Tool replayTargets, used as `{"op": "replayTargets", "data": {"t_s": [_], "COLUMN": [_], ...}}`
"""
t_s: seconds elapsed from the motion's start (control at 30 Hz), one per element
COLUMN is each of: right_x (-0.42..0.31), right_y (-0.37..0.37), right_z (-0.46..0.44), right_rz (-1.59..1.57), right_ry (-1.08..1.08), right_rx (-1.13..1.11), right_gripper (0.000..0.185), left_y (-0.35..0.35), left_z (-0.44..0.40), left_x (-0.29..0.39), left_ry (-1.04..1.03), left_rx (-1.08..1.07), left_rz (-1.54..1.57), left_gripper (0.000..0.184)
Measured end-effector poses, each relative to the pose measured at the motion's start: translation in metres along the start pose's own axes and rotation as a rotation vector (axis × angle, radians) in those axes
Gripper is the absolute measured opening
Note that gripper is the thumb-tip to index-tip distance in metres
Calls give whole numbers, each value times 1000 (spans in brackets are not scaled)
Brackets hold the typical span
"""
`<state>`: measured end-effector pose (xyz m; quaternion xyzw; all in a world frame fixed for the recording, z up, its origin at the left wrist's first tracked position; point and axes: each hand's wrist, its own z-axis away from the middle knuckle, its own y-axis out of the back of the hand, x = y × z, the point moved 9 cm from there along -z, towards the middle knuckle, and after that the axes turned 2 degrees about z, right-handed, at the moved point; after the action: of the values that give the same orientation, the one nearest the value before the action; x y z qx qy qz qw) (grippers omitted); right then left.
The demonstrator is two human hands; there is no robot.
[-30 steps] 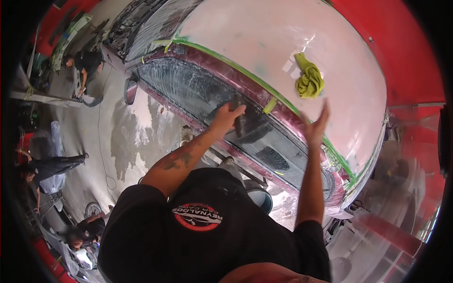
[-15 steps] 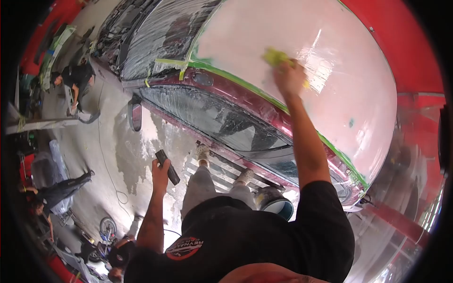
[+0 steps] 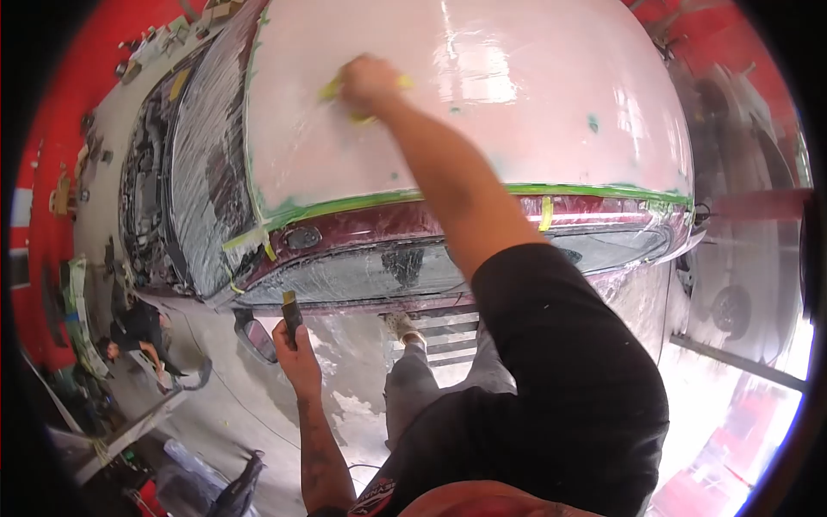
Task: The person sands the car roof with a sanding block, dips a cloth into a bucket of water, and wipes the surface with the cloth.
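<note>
My right hand (image 3: 369, 84) is closed on a yellow-green cloth (image 3: 331, 89) and presses it against the pale pink car roof (image 3: 345, 164), over its front half. Parts of the cloth stick out on both sides of the blurred fingers. Low at the left, my left hand (image 3: 295, 345) grips a dark block (image 3: 291, 312) with a yellowish end, held upright beside the car's side window. Green tape (image 3: 362, 205) runs along the roof's lower edge.
Plastic sheeting (image 3: 207, 164) covers the windshield, and the engine bay (image 3: 148, 172) lies beyond it. A side mirror (image 3: 257, 336) juts out near my left hand. A slatted platform (image 3: 444, 338) is under my feet. Another person (image 3: 138, 332) bends over a part at the left.
My right hand took hold of the cloth and moved it left across the roof. My left hand, with the block, drew back from the window to the lower left. The view has turned.
</note>
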<state>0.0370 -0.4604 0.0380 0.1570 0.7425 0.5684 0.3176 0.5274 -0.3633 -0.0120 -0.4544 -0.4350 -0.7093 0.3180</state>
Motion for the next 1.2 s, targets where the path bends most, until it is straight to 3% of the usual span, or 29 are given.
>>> {"op": "replayTargets", "data": {"t_s": [0.07,0.13,0.17,0.23,0.3,0.37,0.4,0.47,0.53,0.57,0.63,0.73,0.83,0.9,1.0,1.03,1.07,1.1,1.13,1.2], "right_x": [106,203,254,311,388,452,457,430,396,402,402,399,398,397,401,401,400,399,402,402], "right_y": [42,90,101,146,170,181,186,185,188,183,186,187,189,186,186,187,187,188,190,188], "right_z": [-6,34,47,120,192,261,283,296,308,313,313,313,313,312,312,310,310,310,310,311], "right_rz": [-109,-291,-43,-50,103,58,73,-8,-13,-2,1,12,20,24,50,62,72,70,74,68], "right_ry": [-222,-391,-376,-340,-501,-707,-717,-528,-361,-387,-406,-448,-397,-405,-426,-419,-423,-413,-416,-399], "right_rx": [29,272,400,590,647,636,658,583,556,502,482,464,503,497,469,470,471,480,486,478], "right_gripper": [29,30,30,36,49,48,52,65,83,97,97,97,98,98,97,97,97,96,96,97], "left_y": [0,-10,-24,-58,-96,-142,-165,-209,-240,-260,-297,-330,-355,-364,-396,-420,-447,-476,-489,-506], "left_z": [-9,-27,-38,-64,-88,-109,-117,-129,-120,-106,-74,-97,-192,-243,-206,-158,-85,-17,29,16], "left_x": [16,27,50,81,109,136,142,152,160,168,182,200,243,269,268,259,250,234,239,262], "left_ry": [-77,-86,-167,-327,-482,-620,-676,-730,-783,-902,-1108,-1169,-1076,-1048,-837,-694,-1224,-1387,-1326,-1339], "left_rx": [14,-16,-42,-111,-156,-157,-164,-140,-100,-150,-273,-307,-226,-56,3,-160,-187,-362,-526,-547], "left_rz": [-24,-88,-102,-161,-319,-476,-533,-601,-665,-657,-675,-660,-682,-699,-687,-644,-650,-706,-627,-513], "left_gripper": [32,37,38,39,40,41,43,44,45,45,45,44,42,35,29,30,32,35,36,35]}}
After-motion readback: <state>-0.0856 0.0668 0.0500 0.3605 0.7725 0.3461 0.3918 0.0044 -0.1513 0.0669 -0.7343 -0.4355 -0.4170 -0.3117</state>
